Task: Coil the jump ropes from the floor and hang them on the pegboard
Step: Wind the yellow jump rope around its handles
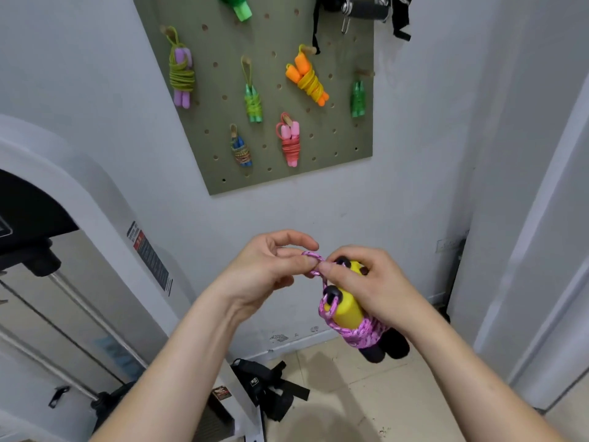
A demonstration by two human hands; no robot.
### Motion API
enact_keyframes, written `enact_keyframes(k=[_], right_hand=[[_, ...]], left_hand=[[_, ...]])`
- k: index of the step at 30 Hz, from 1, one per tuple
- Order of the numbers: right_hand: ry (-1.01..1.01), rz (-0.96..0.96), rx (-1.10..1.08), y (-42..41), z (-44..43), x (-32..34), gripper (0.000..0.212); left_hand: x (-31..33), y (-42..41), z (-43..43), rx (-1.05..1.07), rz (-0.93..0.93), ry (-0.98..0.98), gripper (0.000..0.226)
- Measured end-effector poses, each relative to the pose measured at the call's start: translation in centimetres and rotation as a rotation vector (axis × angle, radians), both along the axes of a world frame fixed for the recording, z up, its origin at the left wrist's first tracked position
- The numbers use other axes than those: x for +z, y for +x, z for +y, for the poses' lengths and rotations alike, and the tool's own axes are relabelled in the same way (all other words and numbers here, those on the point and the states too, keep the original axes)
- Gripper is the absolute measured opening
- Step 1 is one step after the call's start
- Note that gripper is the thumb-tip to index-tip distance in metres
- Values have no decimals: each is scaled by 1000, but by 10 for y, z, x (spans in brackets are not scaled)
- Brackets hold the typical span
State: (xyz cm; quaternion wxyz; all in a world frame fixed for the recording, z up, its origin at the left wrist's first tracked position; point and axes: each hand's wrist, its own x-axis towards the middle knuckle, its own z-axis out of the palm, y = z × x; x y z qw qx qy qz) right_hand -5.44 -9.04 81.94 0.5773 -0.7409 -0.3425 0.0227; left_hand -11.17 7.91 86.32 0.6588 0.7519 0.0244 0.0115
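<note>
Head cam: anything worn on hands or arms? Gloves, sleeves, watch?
Nothing worn. Left hand and right hand are bare, no gloves or rings visible. Left forearm and right forearm bare to the frame edge: no sleeves, watch or bands.

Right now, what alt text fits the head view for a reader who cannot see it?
The right hand grips a coiled pink jump rope with yellow handles while the left hand pinches its loop. On the wall behind, a green pegboard holds several coiled ropes.

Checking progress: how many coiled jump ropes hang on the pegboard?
7: bright green rope, top edge; purple-handled rope, left; small green rope, centre; orange rope, upper right; dark green rope, far right; blue rope and pink rope, bottom. More may hang higher.
</note>
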Motion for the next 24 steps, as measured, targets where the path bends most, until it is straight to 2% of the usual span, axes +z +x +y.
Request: enact_keyframes(k=[2,4,7,10,12,15,17,19,21,24], right_hand=[[-32,-71,-70,22,17,-1,21],[-82,-138,-112,44,36,3,15],[-87,-129,-161,80,74,14,10],[-38,-110,-237,117,116,35,20],[21,-89,-245,140,142,53,23],[191,41,-121,172,172,83,33],[305,160,-5,191,186,103,44],[354,257,100,207,195,122,38],[329,321,208,221,200,141,19],[253,283,291,240,210,166,25]], left_hand=[[-2,21,20,-1,40,57,25],[-3,47,41,31,41,59,19],[4,91,65,56,-23,27,8],[16,137,88,3,-73,12,37],[30,164,106,-15,-106,-19,43],[61,193,133,-5,-157,13,37],[83,209,147,10,-195,85,42],[101,224,156,31,-261,148,52],[116,239,164,74,-321,174,50],[134,263,179,198,-413,237,41]])
